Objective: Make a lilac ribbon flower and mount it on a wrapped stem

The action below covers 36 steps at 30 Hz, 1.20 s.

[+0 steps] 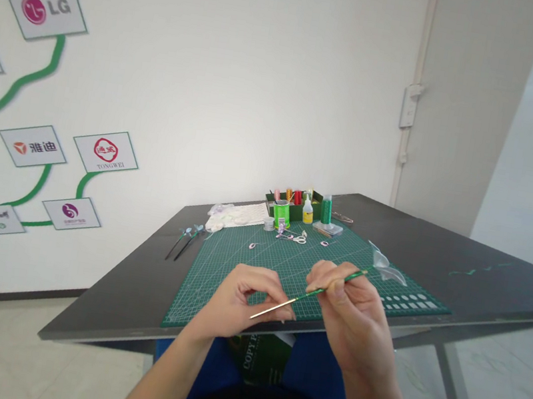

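A thin stick slants up to the right in front of me, its lower part bare and gold-coloured. Green thread covers its upper part. My right hand is closed, pinching the green-covered part between thumb and fingers. Close to the bare part, my left hand is closed, with thumb and fingertips together where the gold meets the green. Whether a loose thread end runs between the fingers is too small to tell. Both hands are just above the front edge of the green cutting mat.
At the back of the dark table stand a bright green can, a yellow-labelled bottle, a green tube and a box of thread spools. Scissors, white cloth, two dark-handled tools and clear plastic pieces lie around.
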Each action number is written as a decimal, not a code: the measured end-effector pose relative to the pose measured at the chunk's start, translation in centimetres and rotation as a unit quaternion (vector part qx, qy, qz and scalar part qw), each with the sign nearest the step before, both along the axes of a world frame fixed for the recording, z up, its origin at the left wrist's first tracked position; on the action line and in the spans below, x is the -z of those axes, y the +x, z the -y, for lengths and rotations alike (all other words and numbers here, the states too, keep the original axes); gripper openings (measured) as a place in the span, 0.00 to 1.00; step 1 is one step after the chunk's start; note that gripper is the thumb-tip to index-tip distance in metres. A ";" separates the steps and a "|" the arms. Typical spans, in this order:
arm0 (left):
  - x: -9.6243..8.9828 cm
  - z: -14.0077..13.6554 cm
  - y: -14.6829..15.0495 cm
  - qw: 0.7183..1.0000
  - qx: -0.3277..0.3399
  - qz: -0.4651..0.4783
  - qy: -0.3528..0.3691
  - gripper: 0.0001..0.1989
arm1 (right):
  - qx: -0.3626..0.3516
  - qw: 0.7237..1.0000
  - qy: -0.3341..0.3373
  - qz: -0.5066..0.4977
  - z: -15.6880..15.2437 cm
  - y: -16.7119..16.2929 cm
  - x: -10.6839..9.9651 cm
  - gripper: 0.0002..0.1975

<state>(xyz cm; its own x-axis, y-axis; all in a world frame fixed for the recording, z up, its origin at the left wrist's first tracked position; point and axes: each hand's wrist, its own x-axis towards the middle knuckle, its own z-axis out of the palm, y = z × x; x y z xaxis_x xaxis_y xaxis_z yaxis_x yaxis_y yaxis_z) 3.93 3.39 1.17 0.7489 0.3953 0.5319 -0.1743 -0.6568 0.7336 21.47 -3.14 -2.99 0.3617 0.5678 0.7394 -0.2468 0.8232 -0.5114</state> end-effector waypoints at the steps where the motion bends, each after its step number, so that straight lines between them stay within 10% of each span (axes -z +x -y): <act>1: 0.5 0.0 0.4 0.999 0.010 0.014 -0.027 0.17 | 0.002 1.000 -0.001 -0.010 -0.1 -0.1 0.0 0.11; 9: 4.3 1.4 3.5 0.933 -0.012 0.149 -0.327 0.20 | 0.172 0.984 0.022 0.037 0.0 -0.7 0.4 0.09; 16: 4.4 1.5 3.1 0.960 -0.137 0.166 -0.179 0.14 | 0.376 0.913 0.031 0.157 0.2 -0.7 0.4 0.11; 24: 2.0 0.1 1.2 0.943 -0.236 0.142 0.187 0.09 | 0.304 0.935 -0.021 0.184 -0.1 0.2 0.4 0.10; 36: 0.6 -1.9 0.7 0.993 -0.102 0.047 0.041 0.15 | 0.041 0.997 -0.017 0.058 -1.1 1.0 0.8 0.10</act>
